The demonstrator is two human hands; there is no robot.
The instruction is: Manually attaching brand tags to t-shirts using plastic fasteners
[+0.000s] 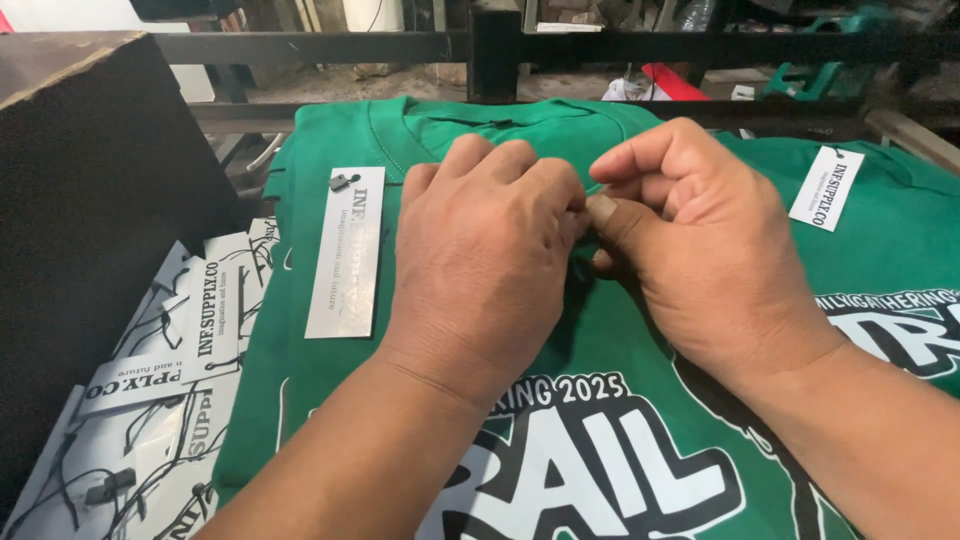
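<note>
Left hand (480,255) and right hand (690,250) meet knuckle to knuckle on the chest of the green T-shirt (610,400), which we take as the landmark for every position below. We see the left hand curled into a loose fist, palm down, its fingertips tucked under and out of sight; whether they grip fabric we cannot tell. We see the right hand with thumb pressed against forefinger, pinching at a point just below the shirt's collar; what sits inside that pinch is hidden by the fingers. Both forearms enter from the near edge and lie across the shirt's large white and black printed lettering.

Beside the near left edge of the shirt lies a pile of loose hang tags (160,400), white cards with black strings, overlapping one another. On the shirt's left shoulder, just beside the left hand, rests a long white hang tag (346,255) with a small dark fastener at its far end. To the right of the shirt, partly overlapped by it, lies a second green T-shirt (890,250) carrying its own white tag (826,187). Left of the shirt stands a dark cardboard box (90,190). Beyond the collar runs a black metal rail (560,45).
</note>
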